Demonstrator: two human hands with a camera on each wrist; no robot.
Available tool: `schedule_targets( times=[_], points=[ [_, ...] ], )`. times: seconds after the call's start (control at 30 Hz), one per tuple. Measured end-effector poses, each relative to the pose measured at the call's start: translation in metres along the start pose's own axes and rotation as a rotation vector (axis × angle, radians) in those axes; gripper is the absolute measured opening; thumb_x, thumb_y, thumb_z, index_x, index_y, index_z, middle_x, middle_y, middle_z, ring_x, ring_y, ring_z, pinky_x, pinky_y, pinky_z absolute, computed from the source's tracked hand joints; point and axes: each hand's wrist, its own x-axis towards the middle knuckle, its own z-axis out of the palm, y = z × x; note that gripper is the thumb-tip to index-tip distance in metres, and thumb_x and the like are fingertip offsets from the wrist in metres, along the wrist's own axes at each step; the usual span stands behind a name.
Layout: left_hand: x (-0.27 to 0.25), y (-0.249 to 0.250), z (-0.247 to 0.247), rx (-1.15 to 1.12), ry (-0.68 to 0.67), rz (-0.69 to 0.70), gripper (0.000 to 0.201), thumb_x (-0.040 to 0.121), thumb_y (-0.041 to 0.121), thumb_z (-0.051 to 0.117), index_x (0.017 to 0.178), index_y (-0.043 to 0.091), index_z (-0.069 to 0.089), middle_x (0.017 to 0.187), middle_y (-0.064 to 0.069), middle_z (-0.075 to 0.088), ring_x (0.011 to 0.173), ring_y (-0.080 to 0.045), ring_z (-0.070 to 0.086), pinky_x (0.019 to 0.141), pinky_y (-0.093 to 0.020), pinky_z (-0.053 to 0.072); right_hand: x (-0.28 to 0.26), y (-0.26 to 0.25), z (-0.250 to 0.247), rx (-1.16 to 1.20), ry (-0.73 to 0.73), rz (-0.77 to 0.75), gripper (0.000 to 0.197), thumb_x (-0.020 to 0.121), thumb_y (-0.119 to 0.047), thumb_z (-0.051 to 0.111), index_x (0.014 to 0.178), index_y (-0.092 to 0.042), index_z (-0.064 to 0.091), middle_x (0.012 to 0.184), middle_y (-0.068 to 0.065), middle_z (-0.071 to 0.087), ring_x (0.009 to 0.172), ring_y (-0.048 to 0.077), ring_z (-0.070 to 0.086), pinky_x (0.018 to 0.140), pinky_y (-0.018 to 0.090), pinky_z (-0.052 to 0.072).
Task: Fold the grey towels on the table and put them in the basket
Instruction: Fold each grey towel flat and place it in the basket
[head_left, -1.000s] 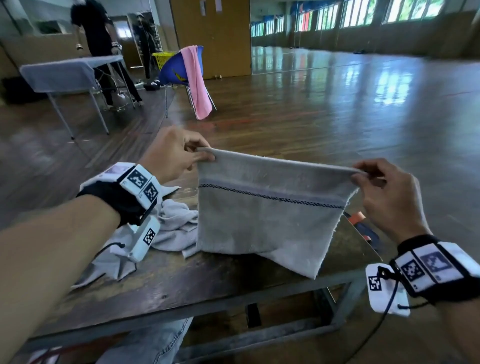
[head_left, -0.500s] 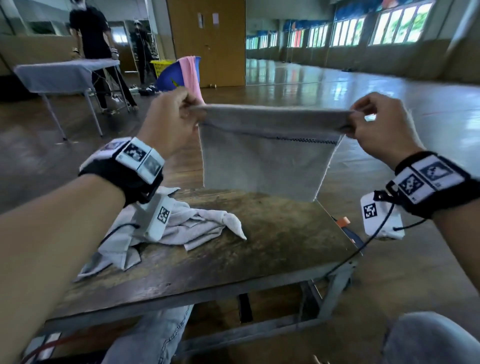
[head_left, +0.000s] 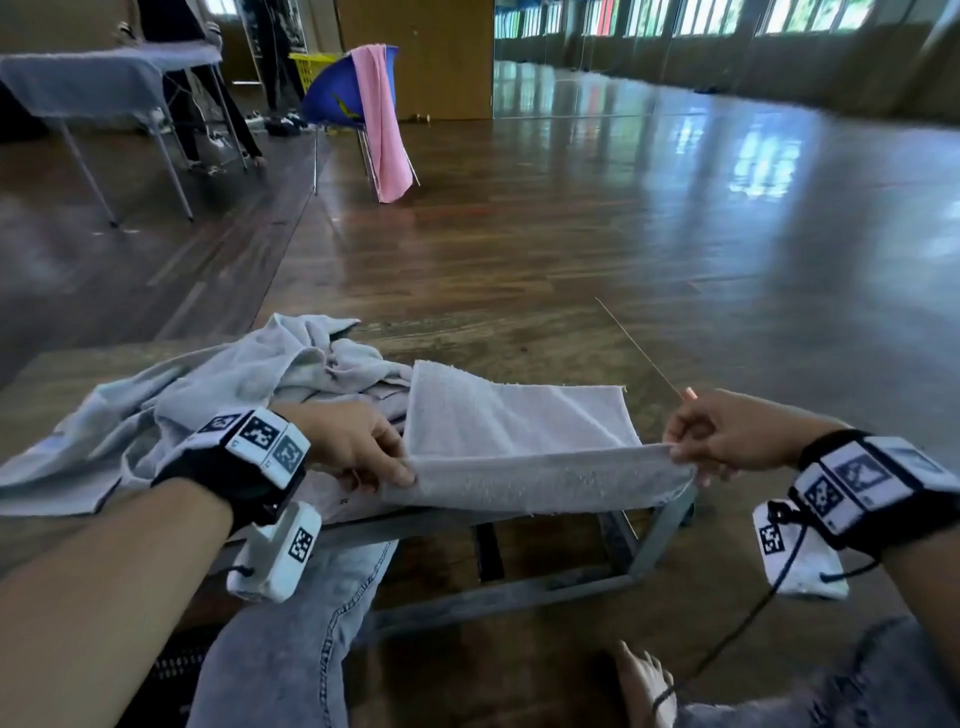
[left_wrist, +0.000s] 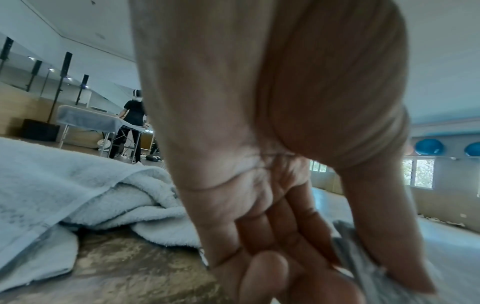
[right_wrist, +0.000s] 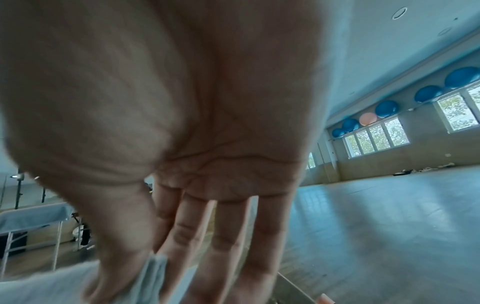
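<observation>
Left hand (head_left: 358, 447) and right hand (head_left: 727, 431) fingers each pinch a corner of the folded grey towel (head_left: 519, 431).

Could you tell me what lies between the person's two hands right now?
In the head view, the near edge of the grey towel spans from the left hand to the right hand; each pinches one corner.

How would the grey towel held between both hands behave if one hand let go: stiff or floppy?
Probably floppy: the towel sags between the left hand and right hand, draping onto the table. Likely light, since fingertip pinches at two corners carry its near edge. Its looped surface looks unlikely to slip; the crumpled pile of towels suggests it holds no shape.
</observation>
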Motion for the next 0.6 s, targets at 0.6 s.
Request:
schedule_targets(
  times=[0.6],
  points=[
    [0.125,0.004,-0.066,0.030,0.848,0.244,0.014,0.079,0.027,0.081,0.078,0.018,0.070,0.075,-0.001,0.071,0.070,-0.018,0.064,0.069,-0.032,0.053,0.136,0.011,-0.001,-0.145,0.408,0.060,0.014,0.090,-0.027,0.068,0.077,-0.030,0.063,0.091,-0.008,0.069,0.096,0.021,0.064,0.094,0.040,0.048]
  ],
)
